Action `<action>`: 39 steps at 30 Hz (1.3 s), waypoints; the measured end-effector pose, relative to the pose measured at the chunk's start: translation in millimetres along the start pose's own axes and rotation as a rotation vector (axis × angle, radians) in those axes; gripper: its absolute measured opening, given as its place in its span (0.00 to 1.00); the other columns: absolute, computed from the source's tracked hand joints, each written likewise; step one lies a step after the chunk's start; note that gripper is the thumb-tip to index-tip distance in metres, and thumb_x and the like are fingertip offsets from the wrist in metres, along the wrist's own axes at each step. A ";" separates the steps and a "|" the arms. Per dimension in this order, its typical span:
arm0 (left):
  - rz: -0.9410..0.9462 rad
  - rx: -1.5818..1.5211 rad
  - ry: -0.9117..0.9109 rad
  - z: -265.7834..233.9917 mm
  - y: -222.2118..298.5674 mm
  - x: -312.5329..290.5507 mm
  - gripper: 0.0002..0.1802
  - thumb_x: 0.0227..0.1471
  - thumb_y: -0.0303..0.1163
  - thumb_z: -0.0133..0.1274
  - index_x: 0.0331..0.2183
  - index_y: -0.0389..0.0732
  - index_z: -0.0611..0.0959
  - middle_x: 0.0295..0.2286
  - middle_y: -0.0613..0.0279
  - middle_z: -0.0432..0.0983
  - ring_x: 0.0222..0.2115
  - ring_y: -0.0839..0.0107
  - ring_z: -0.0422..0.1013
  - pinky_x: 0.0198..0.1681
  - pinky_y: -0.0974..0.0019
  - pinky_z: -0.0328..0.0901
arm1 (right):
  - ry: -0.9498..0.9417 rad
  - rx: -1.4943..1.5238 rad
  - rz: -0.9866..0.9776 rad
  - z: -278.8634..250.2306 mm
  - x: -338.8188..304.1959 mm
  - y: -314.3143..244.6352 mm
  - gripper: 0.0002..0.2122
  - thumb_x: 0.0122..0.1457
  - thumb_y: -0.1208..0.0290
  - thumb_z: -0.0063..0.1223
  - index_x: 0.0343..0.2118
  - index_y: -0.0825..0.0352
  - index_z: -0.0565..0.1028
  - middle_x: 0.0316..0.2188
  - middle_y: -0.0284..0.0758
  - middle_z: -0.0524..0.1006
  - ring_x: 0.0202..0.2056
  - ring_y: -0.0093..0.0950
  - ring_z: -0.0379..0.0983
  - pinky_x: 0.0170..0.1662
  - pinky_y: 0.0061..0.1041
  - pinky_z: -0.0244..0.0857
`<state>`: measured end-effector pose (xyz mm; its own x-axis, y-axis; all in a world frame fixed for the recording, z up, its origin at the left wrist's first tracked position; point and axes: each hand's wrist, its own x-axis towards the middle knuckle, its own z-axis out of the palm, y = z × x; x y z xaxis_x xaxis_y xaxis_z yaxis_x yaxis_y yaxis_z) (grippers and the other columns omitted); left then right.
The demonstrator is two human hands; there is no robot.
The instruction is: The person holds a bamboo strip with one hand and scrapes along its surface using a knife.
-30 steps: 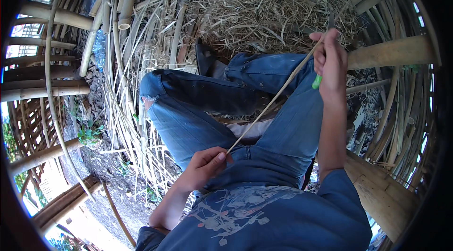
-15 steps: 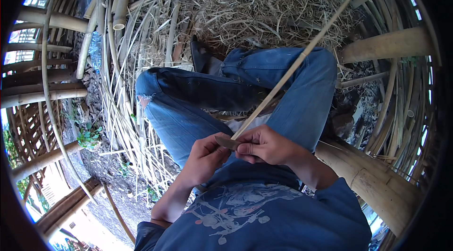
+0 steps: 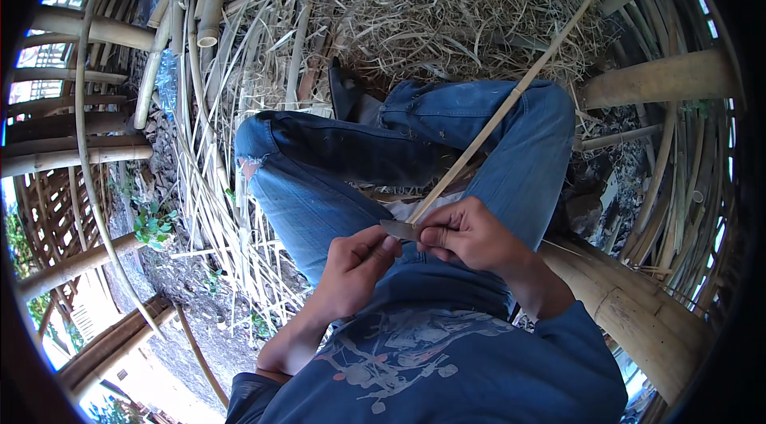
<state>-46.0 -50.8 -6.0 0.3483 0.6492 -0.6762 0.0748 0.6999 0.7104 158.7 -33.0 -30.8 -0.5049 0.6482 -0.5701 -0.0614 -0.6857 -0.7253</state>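
Note:
A long, thin bamboo strip (image 3: 504, 109) slants from the far right, over my bent right leg, down to my hands above my lap. Its near end meets a short, flat metal knife blade (image 3: 398, 228), which lies crosswise between both hands. My right hand (image 3: 471, 239) is closed on the blade's right end, with the fingers curled beside the strip. My left hand (image 3: 357, 268) pinches thumb to forefinger at the strip's near end, close under the blade. The fingers hide the strip's very tip and any knife handle.
Curly bamboo shavings (image 3: 463, 33) cover the ground beyond my legs. Loose pale strips (image 3: 211, 169) lie to the left, near bamboo poles (image 3: 211, 13). A thick bamboo pole (image 3: 630, 308) stands close by my right side. Slatted bamboo walls rise on both sides.
Both hands have shifted slightly to the right, and the right hand has moved a little farther away. The blade now lies across the strip's near end at a changed tilt.

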 end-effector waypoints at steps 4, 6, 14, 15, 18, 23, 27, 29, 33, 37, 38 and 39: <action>0.003 0.014 0.009 0.2 0.0 -1.6 0.13 0.62 0.33 0.44 0.30 0.34 0.76 0.16 0.76 0.60 0.18 0.86 0.53 0.20 0.77 0.48 | 0.001 -0.015 0.017 -3.2 -1.6 -5.7 0.05 0.58 0.80 0.50 0.32 0.76 0.77 0.19 0.32 0.74 0.19 0.14 0.65 0.22 0.15 0.58; -0.007 -0.003 0.008 -1.0 1.0 -3.0 0.13 0.62 0.33 0.44 0.30 0.34 0.76 0.16 0.76 0.60 0.18 0.86 0.53 0.20 0.77 0.48 | 0.123 0.029 0.005 -7.8 -3.3 -10.7 0.06 0.58 0.80 0.51 0.34 0.77 0.77 0.20 0.34 0.75 0.18 0.15 0.65 0.21 0.15 0.58; 0.000 -0.031 0.013 -2.2 -6.1 -7.9 0.14 0.62 0.34 0.44 0.29 0.35 0.76 0.16 0.76 0.61 0.17 0.87 0.53 0.20 0.77 0.48 | 0.208 -0.031 -0.080 -29.5 -6.6 -15.6 0.06 0.59 0.80 0.49 0.32 0.77 0.77 0.19 0.33 0.74 0.17 0.14 0.64 0.18 0.15 0.56; -0.029 -0.026 0.009 -6.4 -11.7 -9.0 0.14 0.62 0.34 0.44 0.29 0.35 0.76 0.16 0.76 0.61 0.17 0.87 0.53 0.19 0.77 0.47 | 0.293 -0.054 -0.134 -37.4 -6.8 -17.8 0.07 0.59 0.80 0.48 0.30 0.77 0.77 0.17 0.32 0.73 0.16 0.14 0.63 0.18 0.14 0.55; -0.080 -0.048 -0.002 -14.6 -21.8 -19.1 0.13 0.62 0.34 0.44 0.30 0.36 0.76 0.16 0.76 0.60 0.17 0.87 0.53 0.19 0.77 0.47 | 0.415 0.026 -0.134 -70.6 -8.3 -32.0 0.08 0.60 0.77 0.47 0.27 0.76 0.76 0.14 0.30 0.70 0.15 0.14 0.61 0.16 0.14 0.51; -0.065 -0.053 0.022 -11.7 -22.4 -20.2 0.14 0.62 0.33 0.42 0.30 0.34 0.75 0.15 0.73 0.59 0.13 0.85 0.50 0.17 0.76 0.44 | 0.318 0.089 -0.174 -78.1 -6.5 -28.3 0.08 0.60 0.77 0.48 0.27 0.76 0.75 0.14 0.31 0.70 0.13 0.15 0.58 0.14 0.15 0.48; -0.091 -0.104 0.024 -12.1 -24.2 -26.2 0.13 0.62 0.34 0.43 0.30 0.36 0.76 0.15 0.77 0.59 0.15 0.87 0.51 0.18 0.77 0.44 | 0.354 0.098 -0.241 -84.7 -4.6 -36.8 0.08 0.59 0.78 0.49 0.27 0.77 0.75 0.15 0.33 0.70 0.12 0.15 0.57 0.14 0.15 0.47; -0.100 -0.097 0.034 -13.2 -24.7 -26.6 0.14 0.62 0.34 0.43 0.30 0.36 0.76 0.15 0.77 0.59 0.15 0.87 0.50 0.18 0.76 0.44 | 0.360 0.093 -0.233 -84.7 -6.8 -41.2 0.08 0.59 0.78 0.49 0.27 0.78 0.75 0.15 0.34 0.70 0.13 0.16 0.58 0.14 0.15 0.47; -0.078 -0.157 0.023 -12.1 -22.6 -28.1 0.14 0.62 0.35 0.43 0.29 0.36 0.76 0.14 0.77 0.58 0.14 0.86 0.50 0.17 0.76 0.43 | 0.383 0.082 -0.211 -91.0 -3.8 -43.6 0.08 0.59 0.78 0.50 0.28 0.79 0.75 0.15 0.34 0.71 0.13 0.16 0.60 0.14 0.14 0.48; -0.106 -0.233 0.018 -13.9 -27.3 -29.9 0.14 0.62 0.35 0.43 0.29 0.36 0.76 0.14 0.76 0.58 0.14 0.86 0.50 0.17 0.76 0.43 | 0.392 0.031 -0.159 -92.2 -3.2 -47.7 0.08 0.58 0.78 0.51 0.27 0.78 0.76 0.14 0.34 0.71 0.14 0.16 0.62 0.14 0.14 0.49; -0.107 -0.234 0.019 -16.2 -29.6 -30.1 0.14 0.62 0.35 0.43 0.29 0.36 0.76 0.14 0.76 0.58 0.14 0.86 0.50 0.17 0.76 0.43 | 0.434 -0.086 -0.147 -88.2 -3.2 -51.3 0.08 0.58 0.77 0.52 0.26 0.78 0.76 0.14 0.34 0.71 0.14 0.16 0.62 0.14 0.15 0.49; -0.109 -0.241 0.001 -19.6 -32.1 -30.3 0.14 0.62 0.34 0.43 0.29 0.36 0.75 0.14 0.76 0.58 0.14 0.86 0.50 0.17 0.76 0.44 | 0.475 -0.202 -0.134 -86.0 -3.0 -53.1 0.08 0.57 0.76 0.53 0.25 0.77 0.76 0.13 0.34 0.71 0.13 0.16 0.63 0.14 0.15 0.50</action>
<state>-77.3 -87.1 -12.2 0.3493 0.5660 -0.7468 -0.1128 0.8166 0.5661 237.5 30.0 -23.7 -0.0558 0.8366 -0.5450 0.0924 -0.5392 -0.8371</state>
